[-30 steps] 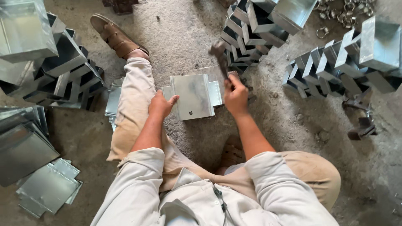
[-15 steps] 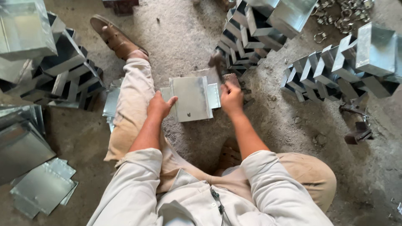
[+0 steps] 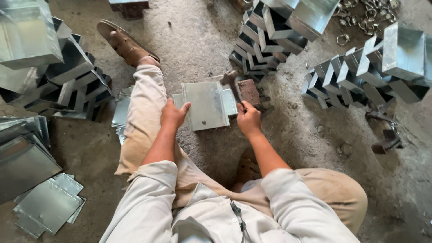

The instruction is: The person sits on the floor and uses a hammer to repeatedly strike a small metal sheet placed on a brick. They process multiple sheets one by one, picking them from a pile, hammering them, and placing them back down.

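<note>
Left hand (image 3: 173,113) pressing flat on metal sheet (image 3: 206,105), grip open, right hand (image 3: 248,119) grip closed on hammer (image 3: 230,81)

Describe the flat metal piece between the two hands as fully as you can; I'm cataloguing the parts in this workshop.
The flat metal sheet is a grey, dull-shiny blank that looks galvanised, roughly rectangular with narrower tabs sticking out on both sides and a small dark mark near its lower edge. It lies flat on the concrete floor in front of the seated person. The left hand presses its left edge; the right hand is at its right edge, beside a reddish-brown brick.
</note>
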